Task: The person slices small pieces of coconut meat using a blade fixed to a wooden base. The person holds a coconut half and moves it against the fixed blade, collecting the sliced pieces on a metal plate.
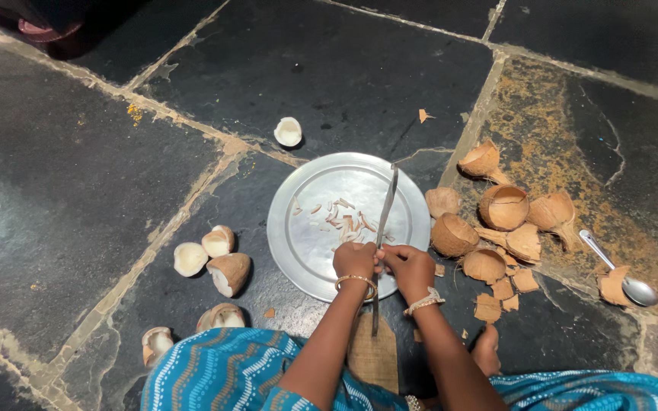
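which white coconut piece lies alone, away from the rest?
The coconut piece beyond the steel plate, white side up; the others cluster left of the plate.

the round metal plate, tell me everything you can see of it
The plate is round, silvery and shiny, with a raised rim, and lies flat on the dark stone floor. Thin coconut slivers lie scattered on its middle. An upright blade stands over its right half, and both hands cover its near edge.

slices (344,221) on plate (306,190), shells (496,228) right of it
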